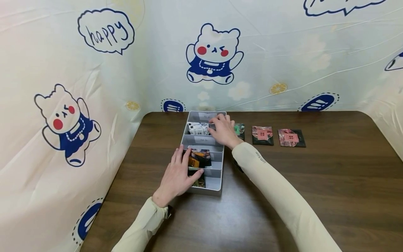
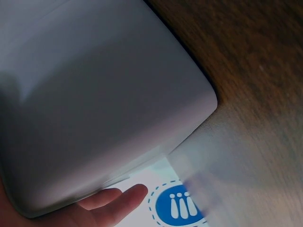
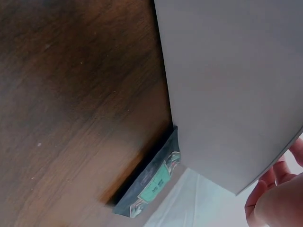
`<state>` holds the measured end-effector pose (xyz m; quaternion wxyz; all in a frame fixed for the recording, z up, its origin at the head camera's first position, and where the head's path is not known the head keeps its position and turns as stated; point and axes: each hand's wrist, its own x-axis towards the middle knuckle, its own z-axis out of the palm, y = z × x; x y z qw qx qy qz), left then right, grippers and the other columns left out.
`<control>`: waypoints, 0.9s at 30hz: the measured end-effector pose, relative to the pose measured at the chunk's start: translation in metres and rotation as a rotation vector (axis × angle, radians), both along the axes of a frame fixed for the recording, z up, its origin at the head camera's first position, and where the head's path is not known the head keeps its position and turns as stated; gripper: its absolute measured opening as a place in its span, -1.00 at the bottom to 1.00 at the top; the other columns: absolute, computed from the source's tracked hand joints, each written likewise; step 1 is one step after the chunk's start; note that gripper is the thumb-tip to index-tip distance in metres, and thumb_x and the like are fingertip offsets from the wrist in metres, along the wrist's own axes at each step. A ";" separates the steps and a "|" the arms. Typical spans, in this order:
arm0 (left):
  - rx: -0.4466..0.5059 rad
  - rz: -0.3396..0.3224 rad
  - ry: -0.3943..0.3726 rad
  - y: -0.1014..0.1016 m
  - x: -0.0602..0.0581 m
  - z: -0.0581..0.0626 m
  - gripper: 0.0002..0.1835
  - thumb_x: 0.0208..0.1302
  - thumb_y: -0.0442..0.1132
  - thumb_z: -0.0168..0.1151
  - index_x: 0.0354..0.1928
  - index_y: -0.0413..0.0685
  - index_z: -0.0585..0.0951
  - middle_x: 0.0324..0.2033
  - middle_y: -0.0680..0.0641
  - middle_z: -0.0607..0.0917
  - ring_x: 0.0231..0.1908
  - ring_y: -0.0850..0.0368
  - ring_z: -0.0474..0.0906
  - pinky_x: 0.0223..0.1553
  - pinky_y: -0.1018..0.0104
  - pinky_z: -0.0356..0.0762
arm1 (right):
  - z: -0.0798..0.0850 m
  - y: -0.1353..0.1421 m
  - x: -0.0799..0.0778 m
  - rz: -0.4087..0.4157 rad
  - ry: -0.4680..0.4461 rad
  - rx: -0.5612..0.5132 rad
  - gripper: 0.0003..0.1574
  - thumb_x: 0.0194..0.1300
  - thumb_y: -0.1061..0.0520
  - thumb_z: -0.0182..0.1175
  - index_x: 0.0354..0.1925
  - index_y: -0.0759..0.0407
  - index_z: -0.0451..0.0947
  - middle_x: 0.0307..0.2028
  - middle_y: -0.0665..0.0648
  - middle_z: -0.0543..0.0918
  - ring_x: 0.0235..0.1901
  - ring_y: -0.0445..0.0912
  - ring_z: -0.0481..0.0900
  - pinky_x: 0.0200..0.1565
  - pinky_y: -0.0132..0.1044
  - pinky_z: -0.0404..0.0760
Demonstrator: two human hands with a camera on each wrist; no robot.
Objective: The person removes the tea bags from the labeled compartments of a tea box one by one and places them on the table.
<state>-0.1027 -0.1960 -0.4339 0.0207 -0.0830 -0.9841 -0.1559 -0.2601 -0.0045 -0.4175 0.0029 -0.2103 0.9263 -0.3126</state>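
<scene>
Head view: left hand (image 1: 177, 176) resting spread on tray (image 1: 206, 192); right hand (image 1: 225, 130) bending beside white packets (image 1: 198, 129) in far section (image 1: 197, 117), cannot tell if pinching; low sweep risking knocking green packet (image 1: 240, 131) beside tray.

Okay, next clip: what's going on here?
A person has both hands at a grey divided tray on a wooden table. The left hand lies over its left edge, thumb reaching across the nearest compartment. The right hand is over the right edge, fingertips beside white packets; whether it grips anything is unclear. An orange-and-black packet sits in another compartment. Right of the tray lie a green-labelled packet and two pink-labelled packets.
</scene>
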 end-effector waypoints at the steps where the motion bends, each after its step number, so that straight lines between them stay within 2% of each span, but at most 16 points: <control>1: 0.001 0.000 -0.001 0.000 0.000 0.000 -0.04 0.22 0.45 -0.05 0.49 0.00 0.10 0.51 -0.22 -0.04 0.47 -0.23 -0.04 0.22 -0.27 0.33 | 0.000 0.000 0.000 -0.003 -0.002 0.002 -0.60 0.41 -0.04 0.11 0.13 0.07 0.52 0.14 0.16 0.40 0.01 0.08 0.20 -0.02 0.00 0.11; 18: 0.001 0.006 -0.001 0.001 0.000 0.001 -0.04 0.22 0.45 -0.05 0.49 0.01 0.10 0.51 -0.22 -0.04 0.47 -0.23 -0.02 0.23 -0.27 0.32 | 0.001 -0.004 -0.001 -0.022 -0.002 -0.015 -0.67 0.40 0.00 0.11 0.05 0.09 0.57 0.10 0.16 0.44 0.01 0.09 0.22 -0.01 -0.01 0.12; 27: 0.002 0.007 -0.003 0.000 0.000 0.000 -0.04 0.21 0.46 -0.06 0.49 0.02 0.10 0.51 -0.21 -0.04 0.47 -0.23 -0.03 0.22 -0.28 0.32 | 0.000 -0.005 0.000 -0.025 0.017 -0.040 -0.80 0.36 -0.04 0.17 -0.18 0.03 0.57 0.01 0.14 0.47 -0.04 0.08 0.23 -0.07 -0.03 0.11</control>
